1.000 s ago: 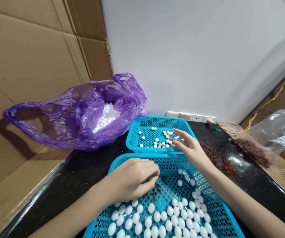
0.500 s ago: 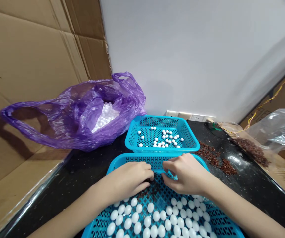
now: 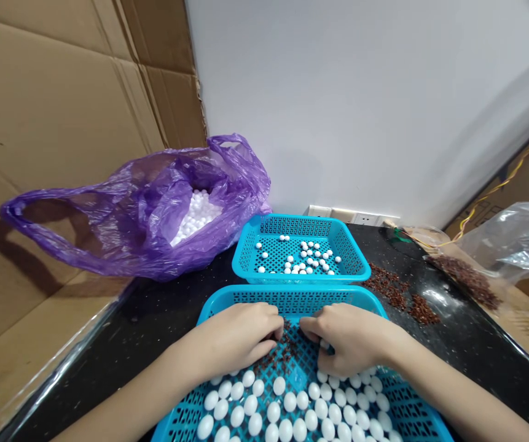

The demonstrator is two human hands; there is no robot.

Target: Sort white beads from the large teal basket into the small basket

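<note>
My left hand (image 3: 257,334) is inside the nearer blue plastic basket (image 3: 222,293), its fingers curled down by a patch of small dark brown bits (image 3: 287,351). Whatever its fingertips pinch is hidden. My right hand (image 3: 349,337) bends over the same basket, fingers curled and thumb low by the white balls (image 3: 322,408). Something white shows in the gap between its thumb and fingers; whether it is held I cannot tell. Many smooth white balls, slightly egg-shaped in this view, cover the front of the basket floor.
A second blue basket (image 3: 241,261) with scattered white balls stands behind. To its left, a purple plastic bag (image 3: 153,212) holds more white balls. Brown bits (image 3: 388,285) lie on the black countertop (image 3: 453,344) at right, near a clear plastic bag (image 3: 522,236) and wall sockets (image 3: 365,218).
My right hand has lowered towards the white balls, its fingers now turned down. My left hand has shifted only slightly, uncovering more of the brown bits.
</note>
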